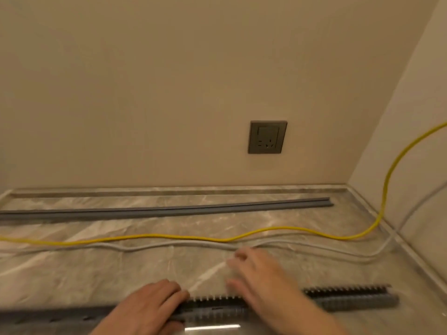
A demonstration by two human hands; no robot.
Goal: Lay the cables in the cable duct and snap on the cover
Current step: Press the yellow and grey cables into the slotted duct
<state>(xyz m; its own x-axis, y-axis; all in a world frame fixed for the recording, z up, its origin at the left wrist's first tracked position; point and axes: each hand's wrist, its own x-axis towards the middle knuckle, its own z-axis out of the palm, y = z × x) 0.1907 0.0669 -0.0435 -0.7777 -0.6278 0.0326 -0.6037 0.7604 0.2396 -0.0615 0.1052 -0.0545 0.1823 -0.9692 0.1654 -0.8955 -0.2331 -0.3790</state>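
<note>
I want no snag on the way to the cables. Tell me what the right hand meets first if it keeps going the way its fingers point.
The right hand points away toward the wall; its fingertips look almost at the grey cable, so it likely meets that first, with the yellow cable just beyond. Whether it already touches is unclear from the blur.

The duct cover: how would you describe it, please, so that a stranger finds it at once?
Start at the wall socket and look down to the marble counter. The duct cover is the long, smooth grey strip that lies nearest the wall. Unlike the slotted cable duct at the front edge, it has no comb-like teeth, and neither hand touches it.
</note>
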